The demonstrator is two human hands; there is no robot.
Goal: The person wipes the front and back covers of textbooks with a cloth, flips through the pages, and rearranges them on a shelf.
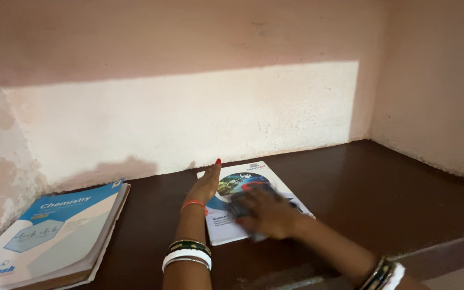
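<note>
Both hands work on a thin white booklet (253, 201) that lies flat on a dark brown shelf (371, 188), close to the pale plastered wall (189, 113). The left hand (205, 185) stands on its edge along the booklet's left border, fingers straight and together, not clasping anything, only bracing the cover. The right hand (267, 215) lies palm down on the middle of the cover and is blurred; under its fingers sits a greyish rag (243, 204), though how firmly the fingers close on it cannot be told.

Judging from this, the step is wiping the cover. It goes best with the left hand pressing the border firmly so the booklet cannot slide toward the wall, while the right hand sweeps with flat, light pressure from the braced side outward, lest the cover crease or lift.

A stack of blue and white textbooks (55, 236) lies well apart to the left, on the same shelf, untouched.
</note>
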